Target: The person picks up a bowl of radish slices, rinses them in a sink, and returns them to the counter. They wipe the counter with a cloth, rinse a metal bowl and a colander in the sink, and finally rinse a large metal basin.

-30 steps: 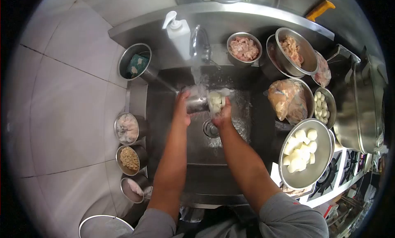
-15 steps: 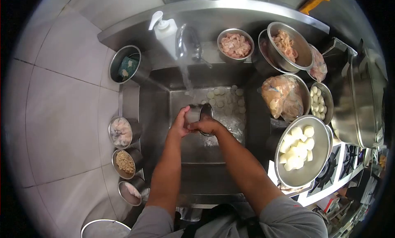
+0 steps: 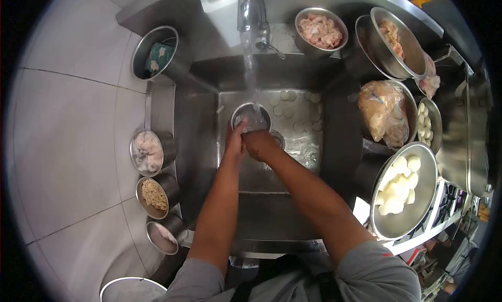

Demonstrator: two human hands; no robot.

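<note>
A moment ago the small round steel cup (image 3: 251,117) lay tipped on its side in both hands, and the pale round slices (image 3: 293,109) it had held half a second before that were already scattered on the sink floor. Now the cup stands upright under the running water from the steel tap (image 3: 251,12), so the emptied cup looks to be taking a rinse or a refill.

The left hand (image 3: 235,141) is curled around the cup's near left side, gripping it. The right hand (image 3: 260,143) is cupped against the near right side, also holding it. The cup sits just beyond both hands, in the steel sink (image 3: 204,145).

Far left of the left hand, along the sink's edge, stand three small steel cups: one with pale chunks (image 3: 147,151), one with brown crumbs (image 3: 154,195), and one with something pale and smooth (image 3: 162,238). Beyond them, a steel pot holds a green sponge (image 3: 157,56).

Beyond the right hand, a steel bowl holds pink raw meat (image 3: 320,30). To the right, a second steel bowl of meat (image 3: 393,38), a clear bag of yellowish pieces (image 3: 384,114), a small bowl of white balls (image 3: 428,125), and a large steel bowl of white chunks (image 3: 400,187) crowd the tabletop.
</note>
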